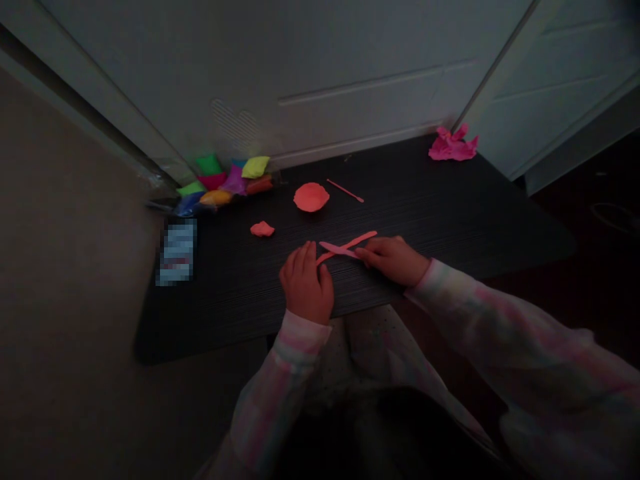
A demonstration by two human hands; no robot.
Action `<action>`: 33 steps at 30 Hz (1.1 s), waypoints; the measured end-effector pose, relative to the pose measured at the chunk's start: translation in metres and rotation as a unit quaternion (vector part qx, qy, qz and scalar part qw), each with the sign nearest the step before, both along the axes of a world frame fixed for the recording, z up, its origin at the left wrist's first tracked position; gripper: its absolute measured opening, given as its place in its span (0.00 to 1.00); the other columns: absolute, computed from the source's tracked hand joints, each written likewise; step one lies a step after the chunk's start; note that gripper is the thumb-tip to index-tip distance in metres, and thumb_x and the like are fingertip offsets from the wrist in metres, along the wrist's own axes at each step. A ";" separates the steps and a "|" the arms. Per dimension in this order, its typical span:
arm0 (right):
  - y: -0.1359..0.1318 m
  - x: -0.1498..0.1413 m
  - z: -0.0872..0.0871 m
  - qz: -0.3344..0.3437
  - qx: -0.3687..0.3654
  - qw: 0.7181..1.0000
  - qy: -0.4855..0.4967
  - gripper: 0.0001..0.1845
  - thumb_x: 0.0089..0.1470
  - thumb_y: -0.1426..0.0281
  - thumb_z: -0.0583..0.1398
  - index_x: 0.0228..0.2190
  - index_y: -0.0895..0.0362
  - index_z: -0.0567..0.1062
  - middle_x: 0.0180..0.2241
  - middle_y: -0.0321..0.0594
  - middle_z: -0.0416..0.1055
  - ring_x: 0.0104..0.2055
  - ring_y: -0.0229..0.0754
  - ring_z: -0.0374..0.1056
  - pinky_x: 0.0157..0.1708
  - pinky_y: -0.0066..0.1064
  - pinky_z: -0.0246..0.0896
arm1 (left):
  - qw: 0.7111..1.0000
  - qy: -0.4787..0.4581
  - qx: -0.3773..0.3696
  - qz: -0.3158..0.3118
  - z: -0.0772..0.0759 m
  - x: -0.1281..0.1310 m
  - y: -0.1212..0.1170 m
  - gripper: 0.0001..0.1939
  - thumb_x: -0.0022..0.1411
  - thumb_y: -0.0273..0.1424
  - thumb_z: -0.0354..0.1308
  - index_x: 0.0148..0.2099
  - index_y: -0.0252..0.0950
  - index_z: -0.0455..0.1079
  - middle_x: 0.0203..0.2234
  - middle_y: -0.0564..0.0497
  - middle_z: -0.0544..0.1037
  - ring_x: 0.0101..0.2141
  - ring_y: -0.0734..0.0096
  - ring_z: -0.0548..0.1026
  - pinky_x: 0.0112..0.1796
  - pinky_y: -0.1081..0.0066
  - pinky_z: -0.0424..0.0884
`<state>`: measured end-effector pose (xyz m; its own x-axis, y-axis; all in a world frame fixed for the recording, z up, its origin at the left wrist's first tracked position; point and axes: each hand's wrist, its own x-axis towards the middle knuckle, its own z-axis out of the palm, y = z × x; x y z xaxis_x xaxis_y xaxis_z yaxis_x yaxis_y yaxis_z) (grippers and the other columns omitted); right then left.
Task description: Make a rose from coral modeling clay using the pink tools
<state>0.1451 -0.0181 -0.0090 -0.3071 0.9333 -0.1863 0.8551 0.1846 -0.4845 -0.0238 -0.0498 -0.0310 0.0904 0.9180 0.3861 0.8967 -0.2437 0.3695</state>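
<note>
A long coral-orange clay strip lies slantwise on the dark table. My left hand holds its near left end down, fingers close together and thumb a little apart; that end is hidden under the hand. A pink plastic clay knife is gripped in my right hand, its blade pointing left and crossing over the strip. Whether the blade touches the strip I cannot tell. Behind the hands stands a small coral clay bowl with an uneven rim. To its left sits a coral clay lump.
A thin pink stick tool lies right of the bowl. Several colourful clay packets are heaped at the back left, near a blurred pale-blue item. Crumpled pink material sits at the back right. A white panelled door borders the table.
</note>
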 end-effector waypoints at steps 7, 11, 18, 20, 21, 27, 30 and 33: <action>0.000 -0.008 0.000 0.010 0.023 0.996 -0.086 0.22 0.50 0.59 0.45 0.19 0.57 0.69 0.26 0.37 0.68 0.31 0.38 0.61 0.29 0.31 0.43 | 0.996 0.056 -0.033 -0.060 0.000 0.004 -0.003 0.17 0.54 0.28 0.43 0.47 0.37 0.60 0.45 0.51 0.67 0.46 0.63 0.59 0.44 0.59 0.52; 0.002 -0.010 0.000 0.005 0.021 0.992 -0.121 0.23 0.49 0.57 0.45 0.19 0.57 0.69 0.25 0.38 0.68 0.31 0.40 0.61 0.29 0.31 0.43 | 0.993 0.083 -0.044 -0.077 0.001 0.007 -0.004 0.17 0.55 0.29 0.42 0.47 0.38 0.60 0.44 0.52 0.67 0.46 0.62 0.59 0.44 0.58 0.50; 0.003 -0.010 0.001 0.021 0.021 0.992 -0.122 0.23 0.49 0.57 0.45 0.18 0.57 0.69 0.25 0.38 0.68 0.30 0.40 0.62 0.30 0.32 0.44 | 0.992 0.088 -0.043 -0.074 0.002 0.008 -0.002 0.16 0.55 0.28 0.43 0.46 0.37 0.61 0.43 0.52 0.68 0.46 0.62 0.58 0.44 0.58 0.50; 0.002 -0.006 0.001 0.030 0.027 0.996 -0.084 0.21 0.50 0.59 0.45 0.19 0.57 0.69 0.26 0.37 0.68 0.31 0.39 0.61 0.31 0.31 0.45 | 0.994 0.078 -0.042 -0.071 0.001 0.007 -0.002 0.17 0.55 0.28 0.43 0.47 0.37 0.61 0.44 0.52 0.67 0.47 0.62 0.58 0.45 0.59 0.51; 0.002 -0.004 0.001 0.032 0.028 0.997 -0.060 0.21 0.51 0.60 0.44 0.19 0.57 0.69 0.26 0.36 0.68 0.31 0.37 0.61 0.31 0.30 0.45 | 0.995 0.071 -0.039 -0.066 0.001 0.007 -0.001 0.17 0.54 0.28 0.43 0.48 0.36 0.60 0.45 0.52 0.67 0.47 0.62 0.57 0.45 0.60 0.51; 0.001 0.006 0.002 0.001 0.001 1.000 0.007 0.21 0.52 0.61 0.44 0.18 0.58 0.67 0.22 0.35 0.67 0.27 0.34 0.61 0.30 0.27 0.48 | 0.998 0.054 -0.023 -0.030 0.000 0.003 -0.001 0.17 0.53 0.27 0.43 0.45 0.34 0.62 0.43 0.49 0.68 0.46 0.62 0.59 0.44 0.59 0.53; 0.001 0.004 0.003 0.009 0.014 0.999 -0.048 0.21 0.51 0.61 0.44 0.19 0.58 0.68 0.24 0.36 0.68 0.28 0.35 0.62 0.31 0.28 0.48 | 0.997 0.069 -0.021 -0.035 -0.001 0.003 -0.001 0.15 0.54 0.28 0.44 0.44 0.35 0.64 0.43 0.50 0.69 0.46 0.60 0.59 0.43 0.58 0.53; 0.000 0.002 0.002 0.015 0.034 0.993 -0.113 0.21 0.51 0.61 0.44 0.20 0.57 0.69 0.26 0.38 0.69 0.30 0.38 0.62 0.31 0.30 0.48 | 0.996 0.079 -0.023 -0.038 -0.002 0.004 -0.002 0.15 0.54 0.28 0.44 0.44 0.36 0.64 0.43 0.50 0.69 0.46 0.60 0.59 0.44 0.57 0.52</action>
<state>0.1467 -0.0178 -0.0068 -0.2929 0.9370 -0.1905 0.9341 0.2379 -0.2662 -0.0196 -0.0518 -0.0326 0.2165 0.9229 0.3185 0.9240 -0.2990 0.2382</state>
